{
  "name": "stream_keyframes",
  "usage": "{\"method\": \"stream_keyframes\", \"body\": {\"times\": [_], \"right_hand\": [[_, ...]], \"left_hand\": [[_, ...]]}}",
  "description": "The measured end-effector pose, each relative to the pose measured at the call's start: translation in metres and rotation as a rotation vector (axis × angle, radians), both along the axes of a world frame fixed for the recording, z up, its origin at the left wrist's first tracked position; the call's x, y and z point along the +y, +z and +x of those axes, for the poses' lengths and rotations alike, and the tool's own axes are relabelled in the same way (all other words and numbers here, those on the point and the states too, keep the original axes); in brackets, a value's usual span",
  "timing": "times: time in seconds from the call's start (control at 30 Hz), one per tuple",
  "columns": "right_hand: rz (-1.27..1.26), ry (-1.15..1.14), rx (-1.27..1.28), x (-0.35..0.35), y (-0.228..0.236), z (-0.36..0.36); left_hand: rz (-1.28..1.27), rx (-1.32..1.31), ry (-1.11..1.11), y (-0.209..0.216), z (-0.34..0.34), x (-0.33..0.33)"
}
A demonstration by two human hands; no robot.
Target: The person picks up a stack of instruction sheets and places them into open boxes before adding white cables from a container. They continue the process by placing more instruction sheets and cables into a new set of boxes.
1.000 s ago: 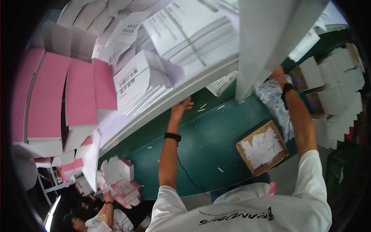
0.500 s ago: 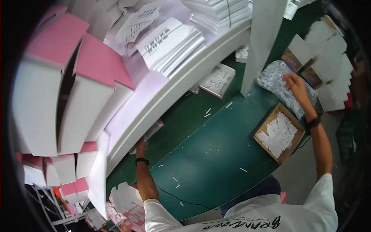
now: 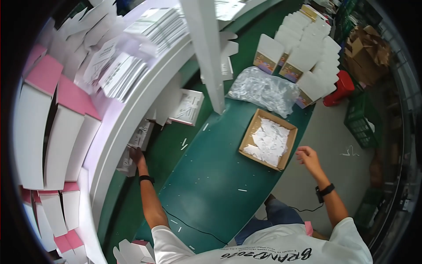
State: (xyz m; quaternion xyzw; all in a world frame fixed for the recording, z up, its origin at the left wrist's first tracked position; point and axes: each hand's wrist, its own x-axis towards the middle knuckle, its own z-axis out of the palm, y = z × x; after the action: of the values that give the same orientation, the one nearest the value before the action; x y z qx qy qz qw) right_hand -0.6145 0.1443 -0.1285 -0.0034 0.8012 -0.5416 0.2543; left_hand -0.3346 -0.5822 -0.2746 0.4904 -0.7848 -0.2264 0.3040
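My left hand reaches under the edge of the white shelf, beside small open white boxes holding small items. Its fingertips are dark and partly hidden, so I cannot make out whether they grip anything. My right hand hangs just off the table's right edge with fingers loosely bent and nothing visible in it. Close to it, a shallow brown cardboard tray full of small white paper pieces sits at the table edge. Behind the tray lies a clear plastic bag with contents I cannot make out.
White-and-pink boxes and paper stacks fill the shelf at left. A white post stands at the table. Open white cartons, a red bin and a green crate are at right.
My view has swung to the right. My right hand has drawn back from above the plastic bag to beside the tray. My left hand remains under the shelf near the small boxes.
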Motion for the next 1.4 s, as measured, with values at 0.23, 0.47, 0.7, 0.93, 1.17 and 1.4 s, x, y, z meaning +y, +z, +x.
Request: {"method": "stream_keyframes", "body": {"times": [0.23,0.47,0.7,0.93,1.17,1.4], "right_hand": [[0.135,-0.082,-0.137,0.002,-0.061,0.000],[-0.057,0.195,-0.365,-0.038,-0.073,-0.015],[-0.243,0.052,-0.381,-0.008,-0.067,-0.069],[0.003,0.653,-0.670,-0.026,-0.045,-0.040],[-0.009,0.934,-0.399,-0.097,-0.022,0.063],[-0.175,1.475,-0.348,-0.253,-0.006,0.370]], "left_hand": [[0.057,0.118,-0.168,0.055,-0.126,0.300],[1.267,0.330,-0.463,0.089,-0.160,0.536],[1.112,0.370,-0.208,0.123,-0.136,0.584],[0.864,0.563,0.541,0.139,0.064,0.601],[0.160,0.106,1.163,0.117,0.381,0.568],[-0.036,-0.234,1.300,0.083,0.625,0.550]]}}
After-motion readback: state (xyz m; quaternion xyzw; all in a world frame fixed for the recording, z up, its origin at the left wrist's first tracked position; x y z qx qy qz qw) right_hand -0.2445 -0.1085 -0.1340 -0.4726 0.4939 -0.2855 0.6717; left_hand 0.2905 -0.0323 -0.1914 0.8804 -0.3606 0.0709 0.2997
